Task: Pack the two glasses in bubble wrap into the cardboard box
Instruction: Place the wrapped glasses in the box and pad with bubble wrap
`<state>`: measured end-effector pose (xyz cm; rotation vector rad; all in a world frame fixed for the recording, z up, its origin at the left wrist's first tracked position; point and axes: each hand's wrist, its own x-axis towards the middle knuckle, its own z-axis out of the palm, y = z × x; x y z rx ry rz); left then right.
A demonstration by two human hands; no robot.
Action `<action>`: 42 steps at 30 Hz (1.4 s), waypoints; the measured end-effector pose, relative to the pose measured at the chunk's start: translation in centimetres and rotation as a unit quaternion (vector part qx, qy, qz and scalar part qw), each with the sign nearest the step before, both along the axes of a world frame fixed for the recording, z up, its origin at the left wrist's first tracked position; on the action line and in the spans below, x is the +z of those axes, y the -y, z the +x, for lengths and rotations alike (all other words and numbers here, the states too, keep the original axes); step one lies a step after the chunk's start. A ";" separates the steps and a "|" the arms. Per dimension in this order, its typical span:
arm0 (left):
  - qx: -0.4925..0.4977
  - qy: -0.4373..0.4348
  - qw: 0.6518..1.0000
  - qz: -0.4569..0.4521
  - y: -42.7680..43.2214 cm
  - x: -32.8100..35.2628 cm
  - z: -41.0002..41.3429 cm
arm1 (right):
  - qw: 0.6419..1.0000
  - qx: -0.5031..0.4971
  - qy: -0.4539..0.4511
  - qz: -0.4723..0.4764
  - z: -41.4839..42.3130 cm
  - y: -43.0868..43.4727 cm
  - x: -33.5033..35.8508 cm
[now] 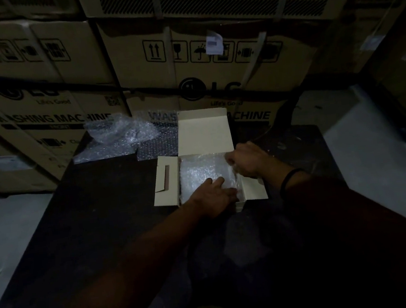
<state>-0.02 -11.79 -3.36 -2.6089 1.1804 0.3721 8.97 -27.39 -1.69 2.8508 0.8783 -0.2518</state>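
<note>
Open cardboard box (204,133) holds bubble wrap (199,172) — your left hand (214,193) presses it flat-fingered, right hand (246,161) pinches its edge.

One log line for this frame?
step: packing | left hand: flat on bubble wrap | right hand: gripping wrap edge | box: open

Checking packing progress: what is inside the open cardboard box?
Bubble wrap fills the cardboard box. The left hand rests on it; the right hand grips its edge. Glasses cannot be seen under the wrap.
</note>
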 end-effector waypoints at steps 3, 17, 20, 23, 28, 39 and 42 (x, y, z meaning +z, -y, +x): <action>0.046 -0.037 0.997 -0.039 -0.2 -0.2 0.2 | 0.998 0.013 -0.009 -0.067 0.5 0.0 -0.3; 0.003 0.023 1.000 -0.004 -0.3 -0.3 0.1 | 0.991 -0.001 -0.094 -0.091 0.6 0.0 0.7; -0.003 0.019 1.000 -0.022 -0.4 -0.5 0.2 | 0.992 -0.032 -0.113 -0.048 0.6 0.3 1.2; 0.034 -0.005 0.999 -0.033 -0.3 -0.3 0.1 | 0.991 -0.027 -0.117 -0.066 0.6 0.4 1.4; 0.004 0.004 1.000 0.020 0.1 -0.3 0.6 | 0.995 0.018 -0.073 -0.072 0.2 0.3 1.1; 0.013 0.002 1.000 -0.012 0.3 0.0 0.5 | 0.991 0.009 -0.099 -0.091 -0.2 0.0 2.4; 0.006 0.012 1.000 -0.020 0.5 -0.2 0.7 | 0.990 0.039 -0.076 -0.115 -0.2 0.1 2.0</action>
